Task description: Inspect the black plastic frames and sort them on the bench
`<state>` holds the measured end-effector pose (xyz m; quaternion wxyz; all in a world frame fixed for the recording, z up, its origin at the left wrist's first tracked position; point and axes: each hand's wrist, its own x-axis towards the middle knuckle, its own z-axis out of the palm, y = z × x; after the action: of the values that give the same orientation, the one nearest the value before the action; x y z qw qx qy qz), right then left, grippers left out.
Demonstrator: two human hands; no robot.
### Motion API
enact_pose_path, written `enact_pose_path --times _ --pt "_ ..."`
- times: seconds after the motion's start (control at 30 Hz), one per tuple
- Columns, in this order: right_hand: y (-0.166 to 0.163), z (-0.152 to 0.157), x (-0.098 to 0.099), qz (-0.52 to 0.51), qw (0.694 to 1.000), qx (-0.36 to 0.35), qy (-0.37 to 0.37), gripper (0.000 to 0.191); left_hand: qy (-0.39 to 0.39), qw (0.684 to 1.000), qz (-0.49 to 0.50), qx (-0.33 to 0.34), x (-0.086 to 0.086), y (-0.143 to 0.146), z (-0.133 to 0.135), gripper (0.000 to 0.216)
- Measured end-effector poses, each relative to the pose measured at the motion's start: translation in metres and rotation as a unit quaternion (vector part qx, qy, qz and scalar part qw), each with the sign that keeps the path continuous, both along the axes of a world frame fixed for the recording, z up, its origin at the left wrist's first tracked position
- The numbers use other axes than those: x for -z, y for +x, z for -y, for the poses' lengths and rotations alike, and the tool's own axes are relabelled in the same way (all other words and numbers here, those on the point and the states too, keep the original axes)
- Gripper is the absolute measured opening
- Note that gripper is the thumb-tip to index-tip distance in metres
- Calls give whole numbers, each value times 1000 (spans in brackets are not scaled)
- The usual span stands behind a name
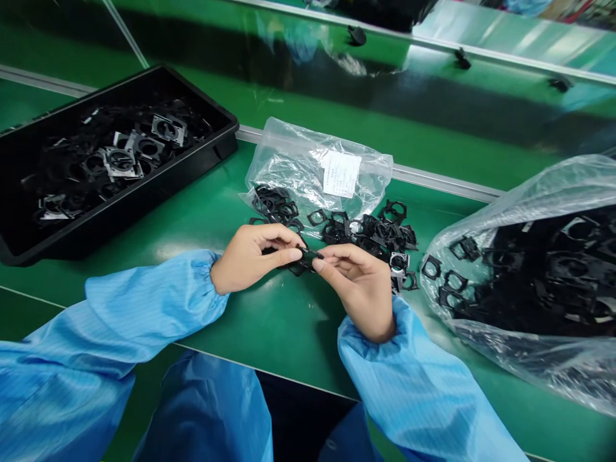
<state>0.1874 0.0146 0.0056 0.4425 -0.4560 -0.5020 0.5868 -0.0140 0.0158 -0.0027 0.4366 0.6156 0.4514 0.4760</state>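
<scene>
A small black plastic frame (pixel 307 257) is pinched between both hands, just above the green desk (pixel 269 321). The left hand (pixel 250 256) is closed on its near-left end with thumb and forefinger; the right hand (pixel 359 285) is closed on the opposite end the same way. The part looks light, thin and stiff, probably brittle at its narrow webs, so a grip on the outer edges seems safer than one across the open middle; its exact shape is too small to tell. Just beyond the frame lies a loose pile of like frames (pixel 366 231), spilling from a clear bag with a white label (pixel 320 170). To the right of the frame sits a larger clear bag (pixel 529 269) full of black parts. To its far left, well apart, stands a black tray (pixel 110 160) holding more parts.
</scene>
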Motion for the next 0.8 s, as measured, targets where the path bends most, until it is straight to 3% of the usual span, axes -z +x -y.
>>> enact_pose_path --times 0.13,0.27,0.57,0.8 --pt "2 -3 0 -26 999 6 -31 29 -93 994 44 22 0 2 0 15" --pt "-1 -3 2 -19 1000 0 -15 36 -118 991 64 17 0 4 1 21" --pt "-1 6 2 122 981 -21 149 13 -97 995 20 4 0 4 1 17" --pt "-2 6 1 136 978 -43 152 7 -45 998 -12 33 -1 3 5 10"
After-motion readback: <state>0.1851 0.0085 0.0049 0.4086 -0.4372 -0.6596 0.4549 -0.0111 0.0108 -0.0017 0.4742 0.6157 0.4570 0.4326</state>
